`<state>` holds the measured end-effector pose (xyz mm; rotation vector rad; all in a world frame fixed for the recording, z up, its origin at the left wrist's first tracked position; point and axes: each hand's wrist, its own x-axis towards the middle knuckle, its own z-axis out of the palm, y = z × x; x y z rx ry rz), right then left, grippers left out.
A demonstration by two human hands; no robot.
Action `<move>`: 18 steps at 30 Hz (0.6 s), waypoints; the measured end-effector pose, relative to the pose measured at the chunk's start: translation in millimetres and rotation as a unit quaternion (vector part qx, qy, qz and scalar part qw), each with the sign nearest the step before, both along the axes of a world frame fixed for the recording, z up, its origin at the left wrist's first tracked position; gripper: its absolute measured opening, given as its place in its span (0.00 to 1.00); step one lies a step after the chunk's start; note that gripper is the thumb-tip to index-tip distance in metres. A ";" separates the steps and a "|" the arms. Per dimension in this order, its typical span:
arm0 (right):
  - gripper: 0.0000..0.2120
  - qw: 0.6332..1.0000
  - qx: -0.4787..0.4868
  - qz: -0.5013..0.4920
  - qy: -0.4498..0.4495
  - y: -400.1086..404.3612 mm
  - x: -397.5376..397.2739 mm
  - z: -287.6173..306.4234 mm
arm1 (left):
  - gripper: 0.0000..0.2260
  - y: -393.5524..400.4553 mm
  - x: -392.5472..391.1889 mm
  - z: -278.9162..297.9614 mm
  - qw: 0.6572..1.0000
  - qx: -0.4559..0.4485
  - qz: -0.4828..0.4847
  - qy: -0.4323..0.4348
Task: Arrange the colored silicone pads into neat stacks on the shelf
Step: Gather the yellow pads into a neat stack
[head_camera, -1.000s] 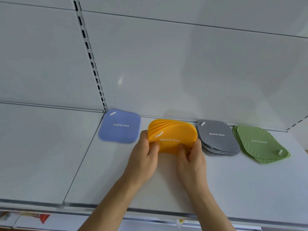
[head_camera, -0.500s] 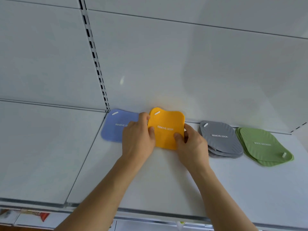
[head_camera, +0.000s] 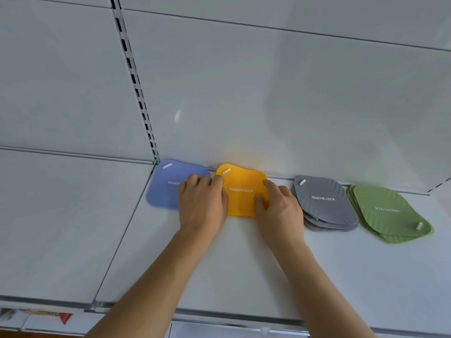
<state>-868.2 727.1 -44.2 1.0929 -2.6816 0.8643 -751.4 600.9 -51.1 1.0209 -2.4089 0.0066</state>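
Your left hand [head_camera: 202,206] and right hand [head_camera: 278,208] pinch the smooth, wavy-edged orange pads [head_camera: 244,191] from both sides, flat on the white shelf [head_camera: 244,264], lettering facing you. Left of them lies the blue pad [head_camera: 166,189]; right, ribbed grey pads [head_camera: 324,203], fanned, then green pads [head_camera: 390,211]

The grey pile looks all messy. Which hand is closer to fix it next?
Probably the right hand. It grips the orange stack's right edge, right beside the fanned-out grey stack. The left hand sits on the orange stack's far side, over the blue pad.
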 end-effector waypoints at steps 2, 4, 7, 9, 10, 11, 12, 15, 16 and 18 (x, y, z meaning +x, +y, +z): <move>0.11 0.999 0.015 -0.005 0.043 -1.7 1.2 -3.3 | 0.02 1.5 -0.9 -0.6 1.000 -0.009 0.003 -0.006; 0.06 0.996 0.045 -0.015 0.071 -2.4 3.0 -2.7 | 0.03 2.5 0.4 -1.0 1.000 -0.020 0.004 -0.010; 0.08 0.994 0.067 -0.031 0.077 2.4 4.3 -0.4 | 0.06 3.3 3.4 2.7 1.000 -0.023 -0.006 0.000; 0.11 0.996 0.056 -0.013 0.062 9.7 3.0 1.8 | 0.12 3.7 8.2 9.2 0.999 -0.011 -0.043 -0.002; 0.13 0.997 0.055 0.009 0.053 14.0 2.3 3.3 | 0.16 4.0 11.6 12.8 0.998 -0.001 -0.067 -0.013; 0.16 0.996 0.062 0.037 0.051 18.6 1.8 5.0 | 0.20 3.9 15.6 16.4 0.995 0.011 -0.092 -0.028; 0.20 0.993 0.075 0.067 0.055 23.2 0.9 6.1 | 0.23 3.3 20.0 18.5 0.992 0.023 -0.115 -0.049; 0.28 0.986 0.105 0.120 0.057 33.5 -3.3 8.8 | 0.26 -2.4 29.9 21.4 0.977 0.055 -0.175 -0.112; 0.28 0.984 0.112 0.125 0.056 34.9 -4.8 9.2 | 0.24 -5.0 30.9 22.1 0.973 0.060 -0.188 -0.121; 0.25 0.983 0.120 0.128 0.054 34.9 -7.4 9.2 | 0.19 -9.4 30.3 23.7 0.970 0.063 -0.203 -0.117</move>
